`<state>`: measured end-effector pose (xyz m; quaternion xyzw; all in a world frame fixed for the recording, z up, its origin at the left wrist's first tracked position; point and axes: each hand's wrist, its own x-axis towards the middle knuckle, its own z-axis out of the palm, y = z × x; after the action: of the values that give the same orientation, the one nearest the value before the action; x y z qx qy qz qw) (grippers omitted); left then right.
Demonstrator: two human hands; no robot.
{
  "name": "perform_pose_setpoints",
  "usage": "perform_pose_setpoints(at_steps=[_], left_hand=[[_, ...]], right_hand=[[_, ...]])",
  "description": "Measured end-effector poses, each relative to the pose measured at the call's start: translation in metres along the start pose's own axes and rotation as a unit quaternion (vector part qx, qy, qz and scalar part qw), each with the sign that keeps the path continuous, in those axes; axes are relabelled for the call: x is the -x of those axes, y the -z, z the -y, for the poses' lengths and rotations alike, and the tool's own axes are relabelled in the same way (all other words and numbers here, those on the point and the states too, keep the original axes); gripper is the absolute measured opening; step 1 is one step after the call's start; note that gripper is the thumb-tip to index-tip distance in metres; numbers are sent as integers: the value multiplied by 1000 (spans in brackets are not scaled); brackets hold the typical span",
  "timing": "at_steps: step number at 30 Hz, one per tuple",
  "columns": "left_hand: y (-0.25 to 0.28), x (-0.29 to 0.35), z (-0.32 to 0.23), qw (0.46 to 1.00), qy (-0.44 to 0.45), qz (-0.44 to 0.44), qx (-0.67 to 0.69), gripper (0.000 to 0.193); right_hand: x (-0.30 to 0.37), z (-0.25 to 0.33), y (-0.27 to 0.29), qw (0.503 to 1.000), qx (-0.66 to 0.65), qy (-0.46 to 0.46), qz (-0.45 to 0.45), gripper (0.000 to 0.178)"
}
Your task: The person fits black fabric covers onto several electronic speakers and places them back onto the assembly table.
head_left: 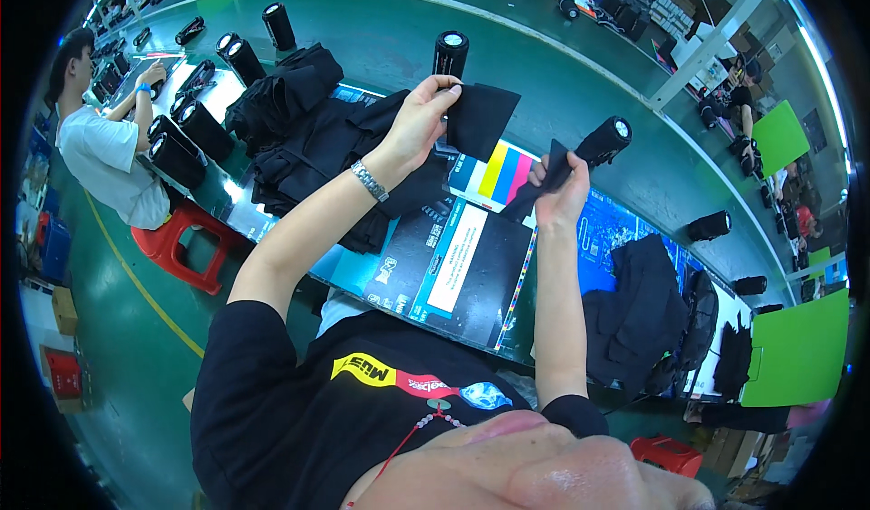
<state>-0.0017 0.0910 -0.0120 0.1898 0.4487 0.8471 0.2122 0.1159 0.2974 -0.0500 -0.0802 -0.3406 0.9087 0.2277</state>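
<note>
My left hand [419, 122], raised over the table, pinches the edge of a flat black piece of fabric [486, 122] between thumb and fingers. To its right, my right hand [564, 194] is closed on a second-looking stretch of dark fabric [554, 167]; I cannot tell whether the two parts are joined. Below the hands lies a printed sheet [480, 279] with colour bars and a white label. A heap of black fabric pieces [304, 152] rests beside my left forearm, and another black fabric pile [634, 315] lies right of my right forearm.
Black cylindrical speakers stand around the bench, including one beyond my left hand [450, 55] and one beyond my right hand [605, 141]. A co-worker [113, 161] works at the left near a red stool [192, 245]. A green panel [797, 351] is at the right.
</note>
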Motion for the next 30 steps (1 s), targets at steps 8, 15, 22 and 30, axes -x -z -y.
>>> perform_pose_setpoints(at_steps=[8,15,22,30], left_hand=[[-35,27,-1,998,18,26,45,21],[-20,37,28,992,52,74,-91,15],[-27,57,27,988,139,41,57,25],[-18,54,29,988,136,71,-11,37]], right_hand=[[22,-25,-36,983,142,-49,108,12],[33,-28,-67,978,176,67,94,28],[40,-35,-55,930,326,150,78,13],[41,-41,-56,933,339,120,-7,15]])
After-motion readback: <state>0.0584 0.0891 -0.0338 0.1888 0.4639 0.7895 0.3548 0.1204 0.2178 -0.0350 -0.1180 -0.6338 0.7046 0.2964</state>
